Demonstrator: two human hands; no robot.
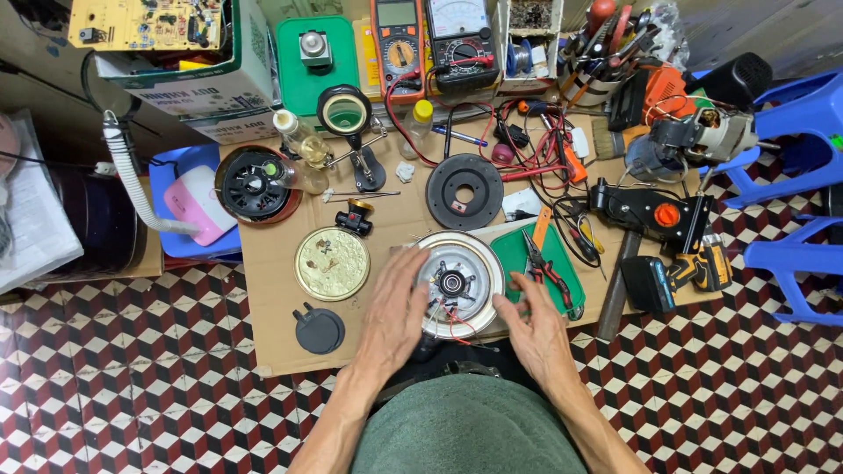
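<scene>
Round motor housing [458, 283] face-up, hands [397, 318] [534, 329] flanking

Two multimeters [398, 44] [461, 39], two blue plastic stools [803, 118] [795, 263] (right edge), one cordless drill [680, 268], two hands [395, 316] [536, 333].

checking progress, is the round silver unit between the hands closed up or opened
Opened: the round silver unit shows its central hub and red wires, uncovered, between the left hand and right hand.

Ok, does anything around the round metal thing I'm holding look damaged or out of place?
Red wires hang loose from the round metal unit between your left hand and right hand. Pliers lie on the green tray. Nothing looks spilled or broken.
</scene>
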